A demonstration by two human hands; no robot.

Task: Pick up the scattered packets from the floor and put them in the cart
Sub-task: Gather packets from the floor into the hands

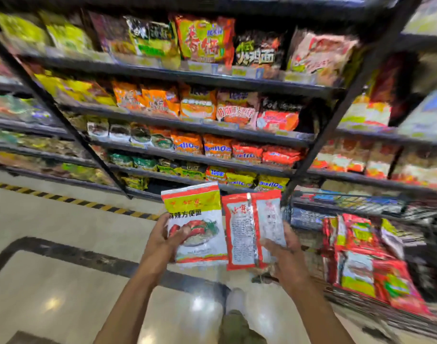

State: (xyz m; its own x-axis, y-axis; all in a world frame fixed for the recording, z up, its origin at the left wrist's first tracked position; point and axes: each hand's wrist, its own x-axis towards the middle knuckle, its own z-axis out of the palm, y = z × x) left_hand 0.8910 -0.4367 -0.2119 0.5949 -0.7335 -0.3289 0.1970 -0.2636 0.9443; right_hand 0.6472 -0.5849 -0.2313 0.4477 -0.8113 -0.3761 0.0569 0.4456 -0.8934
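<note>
Two packets (197,219) pinched between fingers (272,247)

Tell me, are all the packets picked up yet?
Nearly, it seems. Several red packets already lie in the cart. The left grip holds a yellow-and-white packet, the right grip a red-and-white packet; both have yet to go in. The floor in view shows no packets, but only part of it is visible.
</note>
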